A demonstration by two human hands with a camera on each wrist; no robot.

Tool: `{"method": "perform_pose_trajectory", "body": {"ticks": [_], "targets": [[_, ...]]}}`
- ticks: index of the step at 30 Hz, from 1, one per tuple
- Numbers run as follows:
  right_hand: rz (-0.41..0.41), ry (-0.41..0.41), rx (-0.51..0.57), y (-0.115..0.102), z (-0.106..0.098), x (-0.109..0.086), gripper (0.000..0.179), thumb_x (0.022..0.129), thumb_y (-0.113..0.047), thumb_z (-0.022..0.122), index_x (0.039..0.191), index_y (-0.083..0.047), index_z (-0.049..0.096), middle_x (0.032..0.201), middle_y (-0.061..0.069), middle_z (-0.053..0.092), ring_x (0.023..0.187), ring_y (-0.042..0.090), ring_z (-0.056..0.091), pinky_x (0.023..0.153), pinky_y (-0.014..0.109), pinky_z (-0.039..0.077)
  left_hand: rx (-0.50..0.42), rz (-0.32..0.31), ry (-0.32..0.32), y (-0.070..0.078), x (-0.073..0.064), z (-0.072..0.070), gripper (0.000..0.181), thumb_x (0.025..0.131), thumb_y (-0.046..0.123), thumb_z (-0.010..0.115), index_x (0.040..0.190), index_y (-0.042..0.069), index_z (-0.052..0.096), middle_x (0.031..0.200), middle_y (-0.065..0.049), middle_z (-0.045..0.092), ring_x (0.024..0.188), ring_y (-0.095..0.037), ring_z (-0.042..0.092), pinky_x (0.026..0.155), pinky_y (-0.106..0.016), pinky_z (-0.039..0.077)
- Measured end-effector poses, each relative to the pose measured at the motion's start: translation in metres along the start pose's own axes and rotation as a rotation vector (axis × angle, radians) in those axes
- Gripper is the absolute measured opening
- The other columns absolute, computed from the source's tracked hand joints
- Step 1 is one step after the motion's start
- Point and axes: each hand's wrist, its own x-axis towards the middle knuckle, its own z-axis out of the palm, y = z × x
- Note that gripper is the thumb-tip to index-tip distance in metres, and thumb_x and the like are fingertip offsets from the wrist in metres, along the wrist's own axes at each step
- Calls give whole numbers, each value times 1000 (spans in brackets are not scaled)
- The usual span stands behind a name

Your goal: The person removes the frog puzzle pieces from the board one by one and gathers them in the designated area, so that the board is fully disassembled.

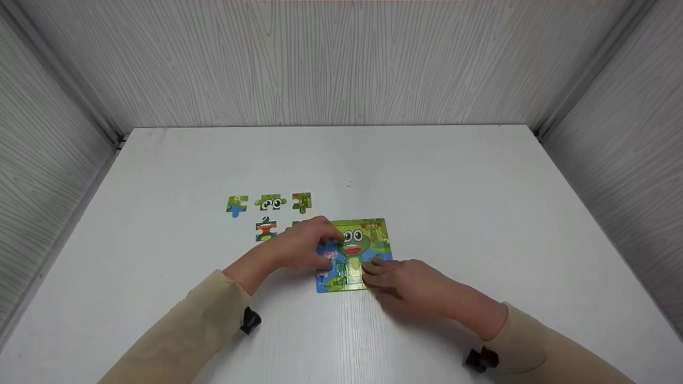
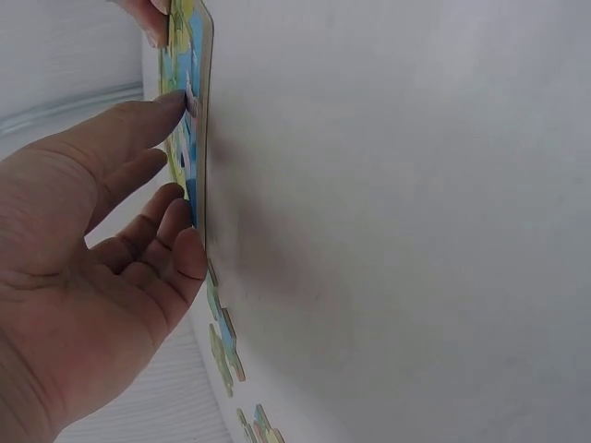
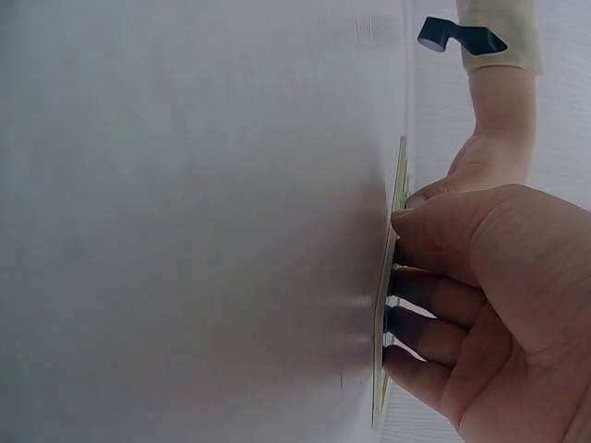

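A square frog jigsaw board (image 1: 354,222) lies on the white table, with several pieces laid in its frame. My left hand (image 1: 305,242) is over the board's left side, thumb and fingertips touching the picture. In the left wrist view the left thumb (image 2: 138,125) rests on the board's face, and its fingers are loosely bent with nothing between them. The right hand (image 1: 413,285) lays its fingertips on the lower right of the picture. From the right wrist, the right fingers (image 3: 434,309) press on the board's face, the thumb right at its near edge.
Left of the board lie loose jigsaw pieces: a green and blue corner piece (image 1: 236,205), a piece with the frog's eyes (image 1: 271,202), a tree piece (image 1: 302,201) and a red-mouth piece (image 1: 265,230). Another is partly hidden behind the left hand. Pale wood-grain walls (image 1: 331,64) enclose the table.
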Motion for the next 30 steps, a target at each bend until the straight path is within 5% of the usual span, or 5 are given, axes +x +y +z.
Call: {"method": "perform_pose_trajectory", "body": {"ticks": [20,30], "targets": [[32,11,21,-4,-2,-2,43,105,-17,66,147,-8,64,157,10,54,144,29,52,109,50,49,-21,-57,-37,0,3,0,42,92,22,84,132,16,72,136,2,56,118,-19,55,111,-40,44],[-60,47,-35,-18,-12,8,43,105,-18,68,146,-8,65,154,12,57,143,26,53,110,46,49,-24,-80,-48,0,3,-2,43,93,24,85,133,17,70,137,2,55,117,-19,55,111,-39,44]]}}
